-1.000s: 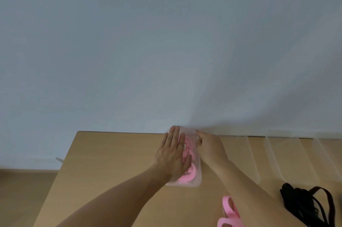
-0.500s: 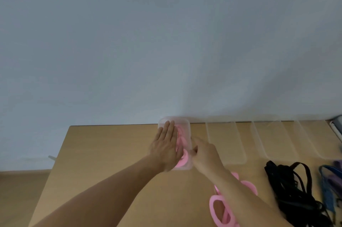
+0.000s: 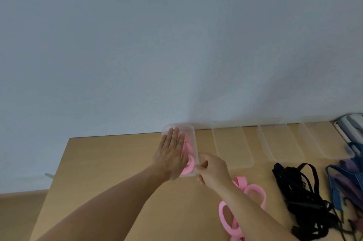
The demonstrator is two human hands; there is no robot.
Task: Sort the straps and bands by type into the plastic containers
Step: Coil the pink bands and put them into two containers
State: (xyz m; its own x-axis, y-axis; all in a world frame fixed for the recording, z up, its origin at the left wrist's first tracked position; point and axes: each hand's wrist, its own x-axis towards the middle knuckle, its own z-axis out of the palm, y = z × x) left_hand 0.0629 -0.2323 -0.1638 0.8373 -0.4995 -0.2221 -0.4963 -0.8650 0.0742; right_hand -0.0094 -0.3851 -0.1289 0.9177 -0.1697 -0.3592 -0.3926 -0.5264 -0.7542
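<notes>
1. Loops (image 3: 241,181) of pink band lie loose on the wooden table (image 3: 98,162) closest to the person, partly hidden under the right forearm.
2. To their right sits a tangled heap of black straps (image 3: 302,197), and just beyond that, at the picture's right edge, a bundle of blue and purple straps (image 3: 351,178).
3. The right hand (image 3: 213,168) is at the near right corner of the leftmost container (image 3: 193,136). Its fingers are curled, and thumb and fingertips pinch the rim there.
4. The left hand (image 3: 172,154) lies palm down over the same container, fingers straight and together. It presses flat on the pink bands (image 3: 189,162) packed inside and grasps nothing.
5. Those pink bands fill the container from its near end towards its far end. Rolled loops show to the right of the left hand, and the rest is covered by it.
6. The leftmost container is clear plastic and stands lengthwise near the table's back edge, its far end against the wall (image 3: 176,44).
7. Three more clear containers (image 3: 229,146) stand in a row to its right, side by side and parallel to it.
8. A grey and white object (image 3: 349,125) sits at the far right corner of the table; what it is cannot be told.
9. The plain pale wall fills the upper part of the view.
</notes>
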